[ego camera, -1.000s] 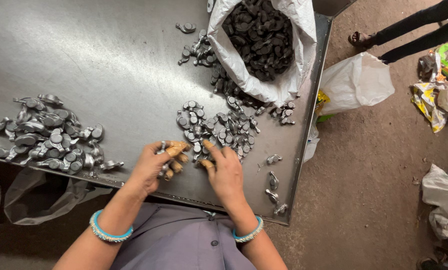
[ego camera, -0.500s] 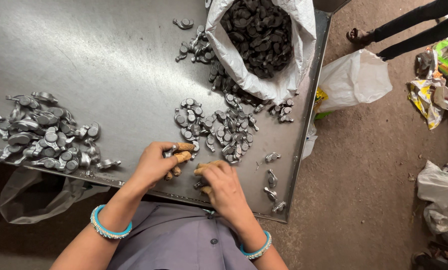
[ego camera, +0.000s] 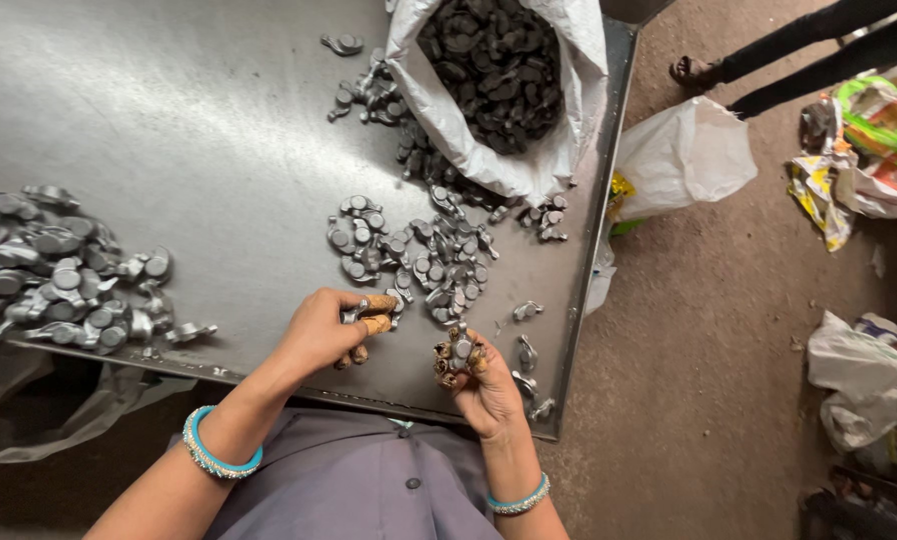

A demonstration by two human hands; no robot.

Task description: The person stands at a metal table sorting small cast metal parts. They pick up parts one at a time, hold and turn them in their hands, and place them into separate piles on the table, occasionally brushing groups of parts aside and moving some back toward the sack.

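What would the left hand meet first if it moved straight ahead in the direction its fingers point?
Probably the loose cluster of small metal parts just beyond the left hand on the steel table.

Open white woven sack (ego camera: 569,120) of dark parts at the counter's (ego camera: 169,100) far right. White plastic bags (ego camera: 684,155) and colourful wrappers (ego camera: 869,130) on the floor, right.

The top of the white sack (ego camera: 489,160) is running off the picture's top edge. The pile of grey metal parts (ego camera: 59,280) is getting cut off at the left edge. The right hand (ego camera: 479,380) is hiding most of the small part (ego camera: 461,350) inside its fingers.
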